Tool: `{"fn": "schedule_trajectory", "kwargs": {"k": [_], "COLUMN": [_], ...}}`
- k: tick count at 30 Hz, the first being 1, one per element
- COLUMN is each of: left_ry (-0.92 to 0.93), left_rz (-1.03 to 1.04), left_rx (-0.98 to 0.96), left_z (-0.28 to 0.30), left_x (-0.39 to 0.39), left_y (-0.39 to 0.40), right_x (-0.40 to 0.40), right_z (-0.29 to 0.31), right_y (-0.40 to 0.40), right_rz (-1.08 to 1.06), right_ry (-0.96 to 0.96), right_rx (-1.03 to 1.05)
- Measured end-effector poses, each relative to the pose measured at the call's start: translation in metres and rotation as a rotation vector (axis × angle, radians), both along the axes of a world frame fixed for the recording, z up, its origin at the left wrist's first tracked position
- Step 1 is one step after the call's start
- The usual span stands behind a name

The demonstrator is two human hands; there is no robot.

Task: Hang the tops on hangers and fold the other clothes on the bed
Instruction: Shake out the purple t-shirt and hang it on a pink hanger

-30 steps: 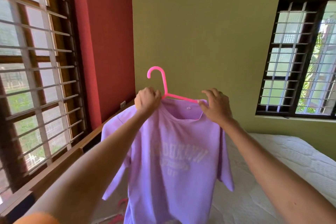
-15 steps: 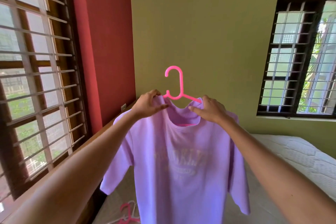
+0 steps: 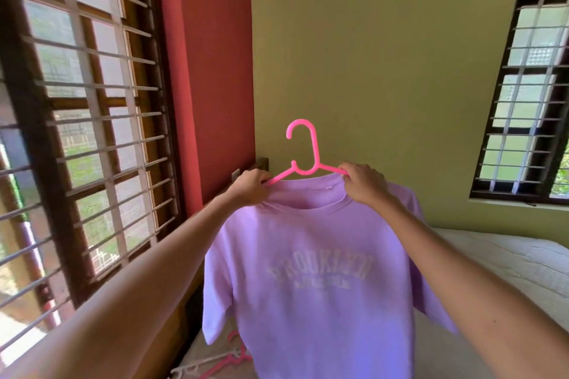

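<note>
A person holds a lilac T-shirt up in front of them on a pink hanger, both arms stretched forward. The left hand is curled around the shirt's shoulder and the hanger's arm at about 9 o'clock from the collar, gripping both together. The right hand grips the other shoulder and hanger arm at about 3 o'clock from the collar, fingers bent over the fabric. The hanger's hook stands upright at 12 o'clock above the neckline, against the green wall. The shirt hangs straight down, front facing the camera, with pale lettering across the chest and both short sleeves drooping at the sides.

Below the shirt lies the bed, its white mattress showing at 4 o'clock. At 7 o'clock from the shirt, more hangers, pink and white, lie on the bed. A barred window fills the 9 o'clock side, next to a red wall.
</note>
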State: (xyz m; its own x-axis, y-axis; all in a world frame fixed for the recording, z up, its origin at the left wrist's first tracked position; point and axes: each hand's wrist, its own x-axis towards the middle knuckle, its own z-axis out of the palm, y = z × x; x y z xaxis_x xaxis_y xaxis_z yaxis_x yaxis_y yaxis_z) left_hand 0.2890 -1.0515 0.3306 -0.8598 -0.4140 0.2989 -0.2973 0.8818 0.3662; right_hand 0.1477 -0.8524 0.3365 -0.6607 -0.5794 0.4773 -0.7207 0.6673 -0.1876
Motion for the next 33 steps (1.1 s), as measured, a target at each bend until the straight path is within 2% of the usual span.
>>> {"fn": "schedule_trajectory", "kwargs": {"k": [3, 8, 11, 17, 21, 27, 33], "left_ry": [0.028, 0.072, 0.095, 0.199, 0.198, 0.024, -0.002], "left_rz": [0.163, 0.403, 0.531, 0.801, 0.928, 1.2, 1.339], "left_rx": [-0.024, -0.084, -0.132, -0.368, -0.457, -0.561, -0.648], "left_z": [-0.008, -0.012, -0.013, -0.028, -0.026, -0.006, 0.008], "left_x": [0.014, 0.047, 0.079, 0.153, 0.216, 0.337, 0.442], "left_y": [0.004, 0.03, 0.052, 0.114, 0.153, 0.199, 0.234], "right_x": [0.011, 0.031, 0.044, 0.094, 0.146, 0.261, 0.371], "right_z": [-0.004, -0.016, -0.019, -0.025, -0.022, -0.012, -0.007], "right_y": [-0.012, -0.016, -0.019, -0.015, -0.01, -0.02, -0.026], "right_rz": [0.02, 0.116, 0.252, 0.49, 0.658, 0.896, 1.033], "right_ry": [0.033, 0.243, 0.216, 0.158, 0.131, 0.104, 0.088], "right_rx": [-0.058, -0.21, -0.263, -0.335, -0.331, -0.358, -0.369]}}
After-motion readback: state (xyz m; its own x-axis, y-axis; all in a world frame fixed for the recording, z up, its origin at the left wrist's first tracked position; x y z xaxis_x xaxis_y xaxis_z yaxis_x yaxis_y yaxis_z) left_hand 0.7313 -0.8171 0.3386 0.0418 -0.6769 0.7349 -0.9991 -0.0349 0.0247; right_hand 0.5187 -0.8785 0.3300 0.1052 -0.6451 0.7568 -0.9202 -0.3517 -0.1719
